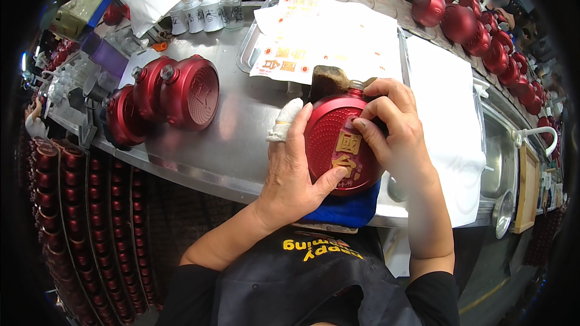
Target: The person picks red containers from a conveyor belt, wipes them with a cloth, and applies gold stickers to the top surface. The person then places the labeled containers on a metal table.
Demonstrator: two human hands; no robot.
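Observation:
A round, flat red bottle [322, 122] with a dotted texture and a short neck stands tilted before me. It leans on a dark brown block [328, 78], over a blue cloth [350, 205]. My left hand [287, 172] grips the bottle's left side, the thumb pressed on its face near the bottom; one finger is wrapped in white. On the face lies a decal [348, 143] with gold characters and a small red mark at its top. My right hand [396, 124] has thumb and index finger closed at the decal's upper edge, other fingers bent near the neck.
Printed decal sheets [323, 33] lie on a metal tray behind the bottle. Several red bottles [190, 92] stand at left, beyond them small labelled bottles [211, 13]. More red bottles [459, 23] line the far shelf. A white sheet [444, 127] and a sink [498, 151] are at right.

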